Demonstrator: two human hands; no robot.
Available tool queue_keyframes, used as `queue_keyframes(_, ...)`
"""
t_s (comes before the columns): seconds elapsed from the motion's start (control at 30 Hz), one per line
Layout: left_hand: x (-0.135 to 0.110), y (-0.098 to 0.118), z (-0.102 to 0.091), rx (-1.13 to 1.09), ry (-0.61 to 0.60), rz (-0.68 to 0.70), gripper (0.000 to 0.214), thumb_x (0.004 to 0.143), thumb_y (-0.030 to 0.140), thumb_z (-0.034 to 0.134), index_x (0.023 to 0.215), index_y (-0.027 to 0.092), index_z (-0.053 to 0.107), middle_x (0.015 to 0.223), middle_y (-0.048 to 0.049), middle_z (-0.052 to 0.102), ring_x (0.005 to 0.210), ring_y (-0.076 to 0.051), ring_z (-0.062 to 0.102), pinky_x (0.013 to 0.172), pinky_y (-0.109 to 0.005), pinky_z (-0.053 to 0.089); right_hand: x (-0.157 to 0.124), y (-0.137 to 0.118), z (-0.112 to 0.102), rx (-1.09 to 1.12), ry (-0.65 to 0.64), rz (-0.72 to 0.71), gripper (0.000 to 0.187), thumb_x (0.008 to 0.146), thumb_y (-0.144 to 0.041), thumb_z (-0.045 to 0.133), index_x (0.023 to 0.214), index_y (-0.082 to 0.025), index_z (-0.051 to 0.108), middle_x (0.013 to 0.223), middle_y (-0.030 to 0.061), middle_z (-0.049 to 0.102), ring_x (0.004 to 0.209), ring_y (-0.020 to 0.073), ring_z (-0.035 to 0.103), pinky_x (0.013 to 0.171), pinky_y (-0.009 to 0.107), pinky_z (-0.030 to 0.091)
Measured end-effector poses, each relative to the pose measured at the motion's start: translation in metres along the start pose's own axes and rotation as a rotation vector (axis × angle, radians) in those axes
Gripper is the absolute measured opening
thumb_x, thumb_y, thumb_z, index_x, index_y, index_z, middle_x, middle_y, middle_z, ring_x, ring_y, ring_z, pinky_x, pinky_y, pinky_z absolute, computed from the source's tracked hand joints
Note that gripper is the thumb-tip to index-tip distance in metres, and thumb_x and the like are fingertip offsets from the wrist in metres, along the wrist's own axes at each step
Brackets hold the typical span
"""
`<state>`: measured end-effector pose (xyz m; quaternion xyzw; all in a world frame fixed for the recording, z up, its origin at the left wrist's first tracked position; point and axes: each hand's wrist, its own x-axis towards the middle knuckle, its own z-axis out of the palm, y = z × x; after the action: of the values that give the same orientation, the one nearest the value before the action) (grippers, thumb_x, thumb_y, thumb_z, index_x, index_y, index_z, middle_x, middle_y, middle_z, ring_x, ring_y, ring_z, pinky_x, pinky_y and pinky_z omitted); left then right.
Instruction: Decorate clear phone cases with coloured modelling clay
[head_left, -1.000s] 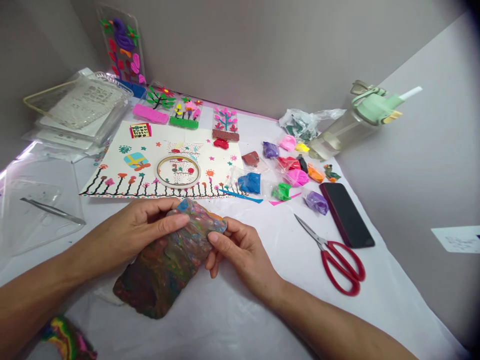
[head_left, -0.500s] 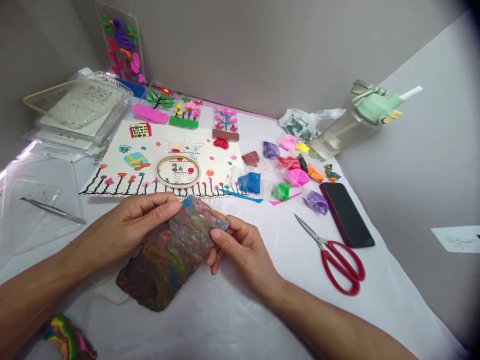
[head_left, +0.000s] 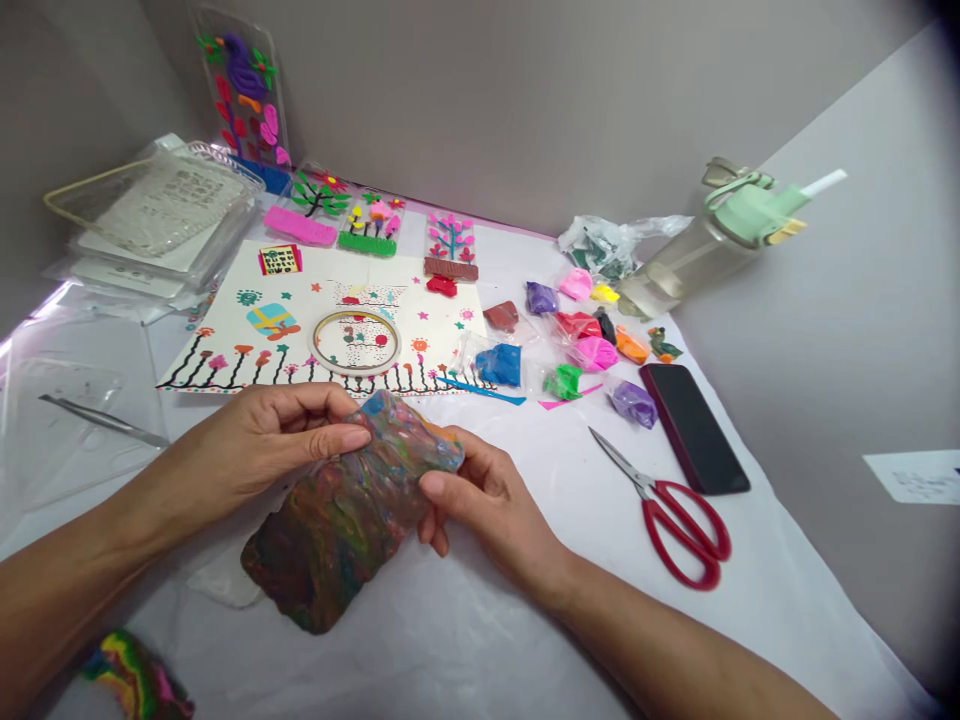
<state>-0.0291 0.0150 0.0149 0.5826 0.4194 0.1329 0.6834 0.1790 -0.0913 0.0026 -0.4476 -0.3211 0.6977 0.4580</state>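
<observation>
A flat slab of modelling clay (head_left: 337, 520), swirled in dark brown, green, red and blue, is held up between both hands over the white table. My left hand (head_left: 277, 435) pinches its upper left edge, thumb on top. My right hand (head_left: 480, 500) grips the upper right corner, with the thumb on the face and the fingers behind. The slab tilts down toward the lower left. Its underside is hidden. At the lower left lies a lump of multicoloured clay (head_left: 135, 675), partly out of frame.
Red-handled scissors (head_left: 682, 520) and a phone (head_left: 694, 430) lie at right, near a bottle (head_left: 675, 260). Several bagged clay pieces (head_left: 499, 365) sit behind. A decorated sheet (head_left: 225, 300) carries a tape roll (head_left: 356, 342). Tweezers (head_left: 105, 420) and stacked clear cases (head_left: 165, 220) are at left.
The clay slab has shifted slightly right and down. My left thumb has slid a little further onto its face. Both hands still hold it.
</observation>
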Motion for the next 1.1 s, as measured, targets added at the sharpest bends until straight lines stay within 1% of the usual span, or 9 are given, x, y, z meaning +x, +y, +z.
queue_keyframes(0.1, 0.001, -0.005, 0.003, -0.055, -0.075, -0.024, 0.017, 0.081, 0.036, 0.076, 0.092, 0.025, 0.071, 0.082, 0.0034, 0.072, 0.073, -0.016, 0.067, 0.062, -0.022, 0.051, 0.000, 0.000, 0.000, -0.022, -0.017, 0.037, 0.037, 0.081, -0.050, 0.078, 0.092, -0.017, 0.066, 0.058, -0.0024, 0.064, 0.046, 0.0099, 0.055, 0.046, 0.021, 0.046)
queue_keyframes(0.23, 0.003, -0.009, 0.008, -0.038, -0.161, -0.001, 0.023, 0.079, 0.025, 0.077, 0.102, 0.027, 0.070, 0.094, 0.0025, 0.076, 0.087, -0.020, 0.072, 0.076, -0.026, 0.057, 0.001, 0.002, 0.001, -0.021, 0.056, 0.001, 0.036, 0.083, -0.052, 0.075, 0.083, -0.017, 0.064, 0.060, -0.0013, 0.066, 0.046, 0.0106, 0.058, 0.048, 0.022, 0.049)
queue_keyframes(0.33, 0.001, -0.004, 0.012, 0.000, -0.073, 0.025, 0.015, 0.080, 0.028, 0.076, 0.094, 0.026, 0.071, 0.090, 0.0038, 0.077, 0.083, -0.019, 0.073, 0.074, -0.025, 0.057, 0.002, 0.003, 0.001, -0.024, 0.074, -0.020, 0.035, 0.084, -0.051, 0.074, 0.083, -0.017, 0.065, 0.060, -0.0008, 0.068, 0.046, 0.0107, 0.059, 0.049, 0.022, 0.050)
queue_keyframes(0.47, -0.002, 0.004, 0.016, 0.077, 0.031, 0.055, 0.015, 0.080, 0.038, 0.076, 0.090, 0.026, 0.073, 0.081, 0.0049, 0.077, 0.073, -0.018, 0.071, 0.064, -0.021, 0.054, 0.002, 0.003, 0.000, -0.019, 0.085, -0.040, 0.033, 0.085, -0.049, 0.074, 0.083, -0.017, 0.065, 0.059, -0.0010, 0.068, 0.045, 0.0105, 0.059, 0.049, 0.022, 0.050)
queue_keyframes(0.7, 0.000, 0.001, 0.003, 0.309, 0.122, 0.052, 0.035, 0.090, 0.053, 0.061, 0.114, 0.030, 0.071, 0.093, 0.0037, 0.077, 0.083, -0.019, 0.070, 0.070, -0.023, 0.052, 0.002, 0.005, -0.001, -0.002, 0.109, -0.042, 0.033, 0.084, -0.049, 0.075, 0.081, -0.018, 0.064, 0.059, -0.0011, 0.069, 0.045, 0.0110, 0.061, 0.048, 0.022, 0.050)
queue_keyframes(0.8, 0.002, -0.001, -0.004, 0.364, 0.107, 0.122, 0.036, 0.092, 0.055, 0.056, 0.109, 0.029, 0.073, 0.091, 0.0034, 0.075, 0.087, -0.020, 0.068, 0.074, -0.021, 0.051, 0.003, 0.007, -0.002, 0.018, 0.119, -0.063, 0.032, 0.084, -0.048, 0.075, 0.082, -0.018, 0.063, 0.060, -0.0010, 0.070, 0.045, 0.0111, 0.061, 0.048, 0.022, 0.050)
queue_keyframes(0.93, 0.001, 0.000, -0.002, 0.250, 0.022, 0.032, 0.029, 0.081, 0.052, 0.070, 0.095, 0.027, 0.070, 0.084, 0.0041, 0.071, 0.078, -0.018, 0.065, 0.065, -0.019, 0.049, 0.005, 0.009, -0.004, 0.039, 0.146, -0.081, 0.030, 0.086, -0.046, 0.074, 0.087, -0.018, 0.064, 0.061, -0.0003, 0.071, 0.046, 0.0117, 0.063, 0.051, 0.023, 0.052)
queue_keyframes(1.0, 0.000, 0.001, 0.000, 0.291, 0.041, 0.015, 0.026, 0.081, 0.052, 0.070, 0.085, 0.026, 0.068, 0.076, 0.0049, 0.065, 0.069, -0.015, 0.059, 0.059, -0.019, 0.044, 0.005, 0.009, -0.004, 0.044, 0.143, -0.084, 0.030, 0.086, -0.046, 0.075, 0.088, -0.018, 0.065, 0.062, -0.0001, 0.071, 0.048, 0.0119, 0.064, 0.052, 0.023, 0.053)
queue_keyframes(1.1, -0.001, 0.002, 0.002, 0.416, 0.125, 0.075, 0.031, 0.083, 0.055, 0.065, 0.079, 0.025, 0.067, 0.071, 0.0045, 0.061, 0.065, -0.015, 0.054, 0.056, -0.021, 0.040, 0.005, 0.008, -0.003, 0.046, 0.131, -0.085, 0.030, 0.085, -0.045, 0.075, 0.088, -0.017, 0.066, 0.062, -0.0001, 0.071, 0.049, 0.0118, 0.064, 0.052, 0.023, 0.054)
